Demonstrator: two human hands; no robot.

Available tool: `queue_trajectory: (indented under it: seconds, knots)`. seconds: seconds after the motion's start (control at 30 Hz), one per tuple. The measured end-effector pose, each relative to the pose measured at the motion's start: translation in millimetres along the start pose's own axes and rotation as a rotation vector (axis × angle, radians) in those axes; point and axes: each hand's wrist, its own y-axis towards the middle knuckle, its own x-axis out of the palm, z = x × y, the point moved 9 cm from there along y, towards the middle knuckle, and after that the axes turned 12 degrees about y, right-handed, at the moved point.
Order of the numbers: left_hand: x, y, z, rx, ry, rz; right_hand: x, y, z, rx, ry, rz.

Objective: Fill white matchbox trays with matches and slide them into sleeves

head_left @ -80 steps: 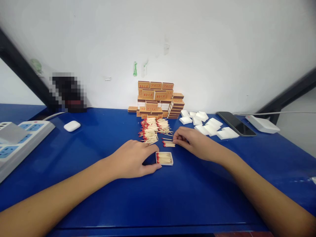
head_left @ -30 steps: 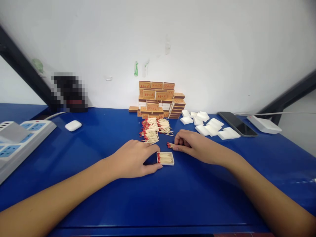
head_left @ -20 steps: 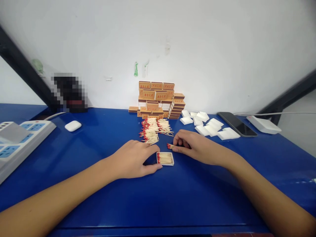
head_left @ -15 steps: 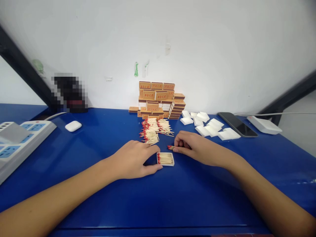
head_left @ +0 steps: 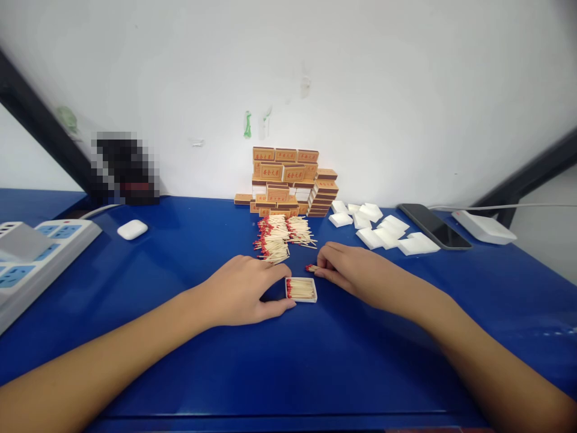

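Note:
A small white matchbox tray (head_left: 315, 291) lies on the blue table, filled with a row of red-tipped matches (head_left: 301, 288). My left hand (head_left: 241, 293) holds its left end between thumb and forefinger. Just above and right of the tray, my right hand (head_left: 342, 266) is closed in a pinch on a small bunch of matches (head_left: 310, 268), red heads pointing left. Beyond both hands are loose piles of matches (head_left: 273, 237), most heads to the left. The curled fingers of my right hand hide the back of the bunch.
Stacked orange matchboxes (head_left: 283, 174) stand against the wall. Several white trays (head_left: 390, 228) lie to the right, beside a black phone (head_left: 433, 227) and a white box (head_left: 484, 227). A power strip (head_left: 85, 240) and a white case (head_left: 132, 229) are at the left.
Almost nothing differs. The whole view has shifted slightly, and both hands keep the same hold on the tray and the bunch of matches.

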Motion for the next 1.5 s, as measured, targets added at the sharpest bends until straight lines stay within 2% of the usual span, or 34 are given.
queue_trajectory:
  seconds: [0.17,0.37,0.57,0.77,0.97,1.1,1.23,1.5]
  knots:
    - [-0.8,-0.3,1.4,0.003,-0.011,-0.005,3.0,-2.8,-6.1,0.01,-0.162,-0.028]
    - [-1.2,0.1,0.3,-0.004,-0.02,-0.002,2.5,-5.6,-12.0,-0.033,-0.197,-0.011]
    - [-2.6,0.2,1.0,-0.003,-0.017,0.005,-0.3,-8.4,-15.5,-0.101,-0.147,0.044]
    - [-2.2,-0.3,0.9,-0.006,0.004,0.022,-6.4,-12.5,-35.9,-0.118,0.01,0.028]
    - [-0.6,0.3,-0.8,-0.015,0.023,0.024,6.9,-11.7,-52.7,-0.193,-0.089,0.027]
    - [-1.7,0.8,-0.3,-0.016,0.007,0.02,13.5,-9.7,-54.5,-0.237,-0.149,0.045]
    - [-2.2,0.0,0.2,-0.015,0.009,0.022,11.3,-9.4,-55.7,-0.243,-0.152,0.056]
    - [-0.2,0.5,-1.2,-0.013,0.017,0.027,0.3,-9.8,-57.0,-0.209,-0.019,0.036]
